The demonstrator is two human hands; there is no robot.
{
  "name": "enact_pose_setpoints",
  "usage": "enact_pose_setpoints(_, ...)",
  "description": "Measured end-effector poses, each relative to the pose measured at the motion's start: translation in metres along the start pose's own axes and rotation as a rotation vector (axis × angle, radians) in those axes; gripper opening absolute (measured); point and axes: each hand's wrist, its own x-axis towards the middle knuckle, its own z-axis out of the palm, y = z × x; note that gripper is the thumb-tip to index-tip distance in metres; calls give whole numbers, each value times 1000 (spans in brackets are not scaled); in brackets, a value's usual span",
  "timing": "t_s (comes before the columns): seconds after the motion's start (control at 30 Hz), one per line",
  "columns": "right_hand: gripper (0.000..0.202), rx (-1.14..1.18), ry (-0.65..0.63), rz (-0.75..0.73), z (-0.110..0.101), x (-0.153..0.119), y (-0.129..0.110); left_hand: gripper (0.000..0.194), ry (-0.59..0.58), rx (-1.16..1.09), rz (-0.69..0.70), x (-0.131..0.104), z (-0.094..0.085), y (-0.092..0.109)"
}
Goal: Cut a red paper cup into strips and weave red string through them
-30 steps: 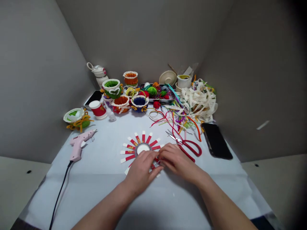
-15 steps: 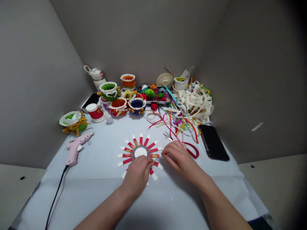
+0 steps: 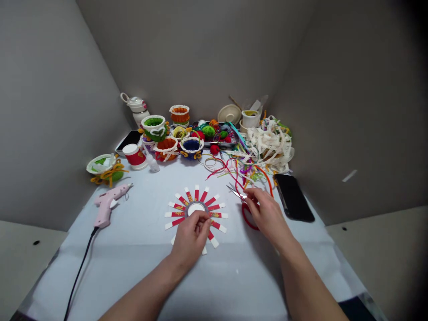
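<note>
A paper cup cut into red and white strips [image 3: 174, 214] lies splayed like a sun, with a grey ring of what looks like yarn [image 3: 187, 207] round its white base. Above its lower part, my left hand [image 3: 190, 234] is closed in a pinch. What its fingertips hold is mostly hidden, though a thin strand ran from them a moment earlier. My right hand [image 3: 269, 216] is at the red-handled scissors [image 3: 248, 218], fingers closed about them near the pivot. The blades point away to the left, and part of the handle is hidden under that hand.
A pink glue gun [image 3: 106, 207] with its cord lies left. Behind stand several yarn-covered cups [image 3: 191, 148], a red and white paper cup [image 3: 134, 157] and a tray of yarn balls [image 3: 220, 142]. Lace [image 3: 270, 145] is heaped back right, near a black phone [image 3: 294, 197].
My right hand has let go of the thin strand and moved right onto the scissors. My left hand stays pinched over the cut cup. The view has shifted slightly.
</note>
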Motion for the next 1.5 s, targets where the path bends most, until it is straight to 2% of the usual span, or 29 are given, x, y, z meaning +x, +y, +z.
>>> enact_pose_setpoints(0.1,22,-12,-55,-1,-16,-7,-2,16,0,-9,-22,-1,-1,0)
enact_pose_setpoints(0.17,26,-100,-30,13,-28,-13,3,17,6,-13,-30,-1,-1,1)
enact_pose_setpoints(0.23,28,-215,6,70,-40,-18,17,18,11,-14,-31,0,-2,3)
enact_pose_setpoints(0.37,30,-439,38,295,-59,-22,48,20,0,-12,-25,0,-1,3)
enact_pose_setpoints(0.43,34,-494,91,273,-61,-21,51,21,-10,-5,-16,-1,-1,2)
enact_pose_setpoints(0.53,37,-323,126,-16,-48,-18,25,21,-36,10,10,-3,0,0)
enact_pose_setpoints(0.57,36,-191,65,-135,-41,-16,9,21,-46,15,23,-4,-1,0)
enact_pose_setpoints(0.63,34,35,-106,-266,-23,-13,-24,20,-59,17,61,-4,-1,-1)
enact_pose_setpoints(0.7,35,166,-315,-321,-8,-10,-51,20,-62,3,99,-3,-2,-1)
enact_pose_setpoints(0.77,23,236,-429,-297,2,-8,-66,19,-54,-2,128,-3,-3,-2)
enact_pose_setpoints(0.83,16,259,-448,-250,4,-6,-70,19,-47,18,139,-2,-3,-3)
enact_pose_setpoints(1.0,18,194,-398,-205,-3,-7,-64,18,-66,50,137,-4,-1,-9)
enact_pose_setpoints(1.17,18,224,-417,-135,-5,-9,-64,18,-101,26,135,-5,0,-8)
enact_pose_setpoints(1.27,15,213,-415,-221,-10,-7,-66,20,-130,-5,96,-2,-3,1)
enact_pose_setpoints(1.37,14,168,-400,-332,-15,-3,-69,29,-167,-71,27,3,-3,14)
enact_pose_setpoints(1.5,10,80,-344,-372,-14,0,-68,31,-273,-244,-87,12,4,23)
